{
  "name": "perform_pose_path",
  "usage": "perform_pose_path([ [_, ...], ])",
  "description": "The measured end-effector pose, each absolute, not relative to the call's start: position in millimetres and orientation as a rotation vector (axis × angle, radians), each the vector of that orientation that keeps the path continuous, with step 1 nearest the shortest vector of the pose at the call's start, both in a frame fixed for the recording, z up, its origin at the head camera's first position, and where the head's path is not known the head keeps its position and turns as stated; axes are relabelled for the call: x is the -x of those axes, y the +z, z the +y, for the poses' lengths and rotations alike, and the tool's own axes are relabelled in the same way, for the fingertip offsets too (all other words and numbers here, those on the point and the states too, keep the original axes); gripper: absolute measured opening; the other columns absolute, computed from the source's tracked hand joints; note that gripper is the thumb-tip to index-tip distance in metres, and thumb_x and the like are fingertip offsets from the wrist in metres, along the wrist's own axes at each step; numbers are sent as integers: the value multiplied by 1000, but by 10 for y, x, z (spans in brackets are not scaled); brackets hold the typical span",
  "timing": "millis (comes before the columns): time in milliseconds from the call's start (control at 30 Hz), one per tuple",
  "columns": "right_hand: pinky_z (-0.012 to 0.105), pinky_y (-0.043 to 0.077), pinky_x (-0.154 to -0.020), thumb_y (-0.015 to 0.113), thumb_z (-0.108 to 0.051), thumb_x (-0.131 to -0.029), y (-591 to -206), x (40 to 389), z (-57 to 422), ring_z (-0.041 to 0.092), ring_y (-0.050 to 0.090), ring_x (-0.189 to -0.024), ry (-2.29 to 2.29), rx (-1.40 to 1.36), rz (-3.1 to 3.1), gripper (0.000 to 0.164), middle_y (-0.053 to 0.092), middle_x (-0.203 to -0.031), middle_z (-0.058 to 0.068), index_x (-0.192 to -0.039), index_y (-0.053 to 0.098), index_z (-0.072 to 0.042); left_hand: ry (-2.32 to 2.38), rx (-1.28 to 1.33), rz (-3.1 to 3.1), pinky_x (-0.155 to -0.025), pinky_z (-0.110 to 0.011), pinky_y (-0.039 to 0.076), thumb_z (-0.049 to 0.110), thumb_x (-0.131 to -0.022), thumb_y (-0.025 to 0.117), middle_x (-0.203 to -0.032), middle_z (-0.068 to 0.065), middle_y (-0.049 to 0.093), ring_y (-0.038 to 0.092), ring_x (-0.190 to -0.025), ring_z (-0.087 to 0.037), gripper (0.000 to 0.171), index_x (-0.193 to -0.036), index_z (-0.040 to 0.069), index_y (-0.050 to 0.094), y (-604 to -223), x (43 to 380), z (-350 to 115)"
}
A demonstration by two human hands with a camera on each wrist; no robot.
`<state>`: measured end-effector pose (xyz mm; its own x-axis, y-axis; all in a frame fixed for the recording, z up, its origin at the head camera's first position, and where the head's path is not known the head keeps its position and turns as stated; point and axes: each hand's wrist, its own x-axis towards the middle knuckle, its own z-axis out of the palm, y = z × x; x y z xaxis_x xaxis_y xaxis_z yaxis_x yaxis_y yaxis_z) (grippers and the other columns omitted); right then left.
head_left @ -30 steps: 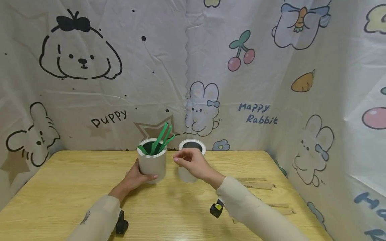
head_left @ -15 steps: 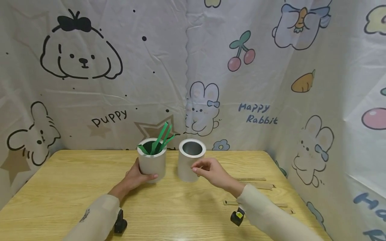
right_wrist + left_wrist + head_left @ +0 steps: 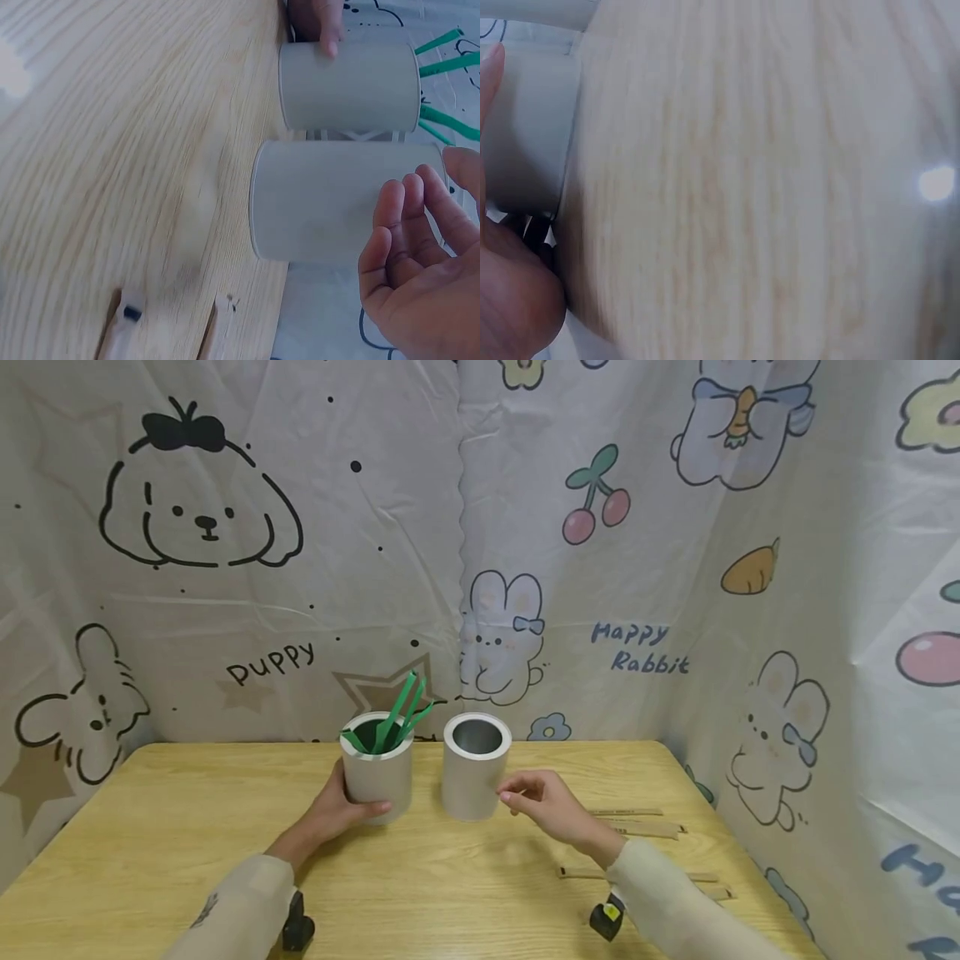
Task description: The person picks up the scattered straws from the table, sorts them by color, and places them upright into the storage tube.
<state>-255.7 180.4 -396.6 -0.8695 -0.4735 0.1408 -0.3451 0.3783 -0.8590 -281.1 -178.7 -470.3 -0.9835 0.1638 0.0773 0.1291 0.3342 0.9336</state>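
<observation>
My left hand (image 3: 332, 806) grips a white cylindrical container (image 3: 378, 789) at its side, the thumb lying across its front. Several green sticks (image 3: 396, 717) lean out of its mouth. A second white cylindrical container (image 3: 474, 789) stands upright just to its right, grey inside, with nothing visible above its rim. Beside that one is my right hand (image 3: 551, 810), fingers loosely bent. The right wrist view shows nothing in the right hand (image 3: 431, 262). In the left wrist view, the left hand (image 3: 517, 292) appears at the edge against the container wall (image 3: 529, 127).
Several thin brown strips (image 3: 641, 828) lie on the wooden table (image 3: 420, 902) at the right, partly behind the right forearm. A printed cloth backdrop (image 3: 420, 527) rises behind the table and along its sides.
My right hand has moved right and down, from over the front of the right container to beside it, uncovering its mouth. The left hand keeps its grip. The head view has tilted slightly.
</observation>
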Motion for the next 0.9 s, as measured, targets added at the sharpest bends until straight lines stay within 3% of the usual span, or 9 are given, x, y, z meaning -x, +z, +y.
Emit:
perform_pose_path([
  [133,24,52,-68,62,-15,-101,-3964,2547,1873,10,59,-77,-1506,730,2520,26,68,-97,15,-112,69,8,1770,-292,2518,-121,-63,27,23,-84,83,-162,-28,21,30,-148,-47,117,-160,2,-4,-4708,2797,-1827],
  [500,27,55,-76,61,-16,-102,-3973,2583,2125,9,63,-80,-1487,691,2576,26,69,-110,22,-114,70,5,1640,-207,2589,-120,-68,23,33,-82,85,-162,-30,25,27,-149,-48,125,-162,9,-7,-4598,2712,-1878],
  [633,27,55,-73,61,-16,-102,-3997,2602,2218,14,63,-80,-1481,672,2603,25,69,-106,21,-114,70,4,1620,-182,2598,-118,-69,26,35,-83,84,-162,-29,24,25,-148,-49,119,-163,11,-2,-4550,2649,-1927],
  [900,32,57,-77,60,-17,-103,-4013,2609,2332,20,65,-86,-1461,636,2615,27,68,-114,22,-115,69,4,1623,-159,2621,-115,-66,33,32,-90,77,-159,-30,28,30,-144,-49,100,-161,9,11,-4525,2521,-2031],
])
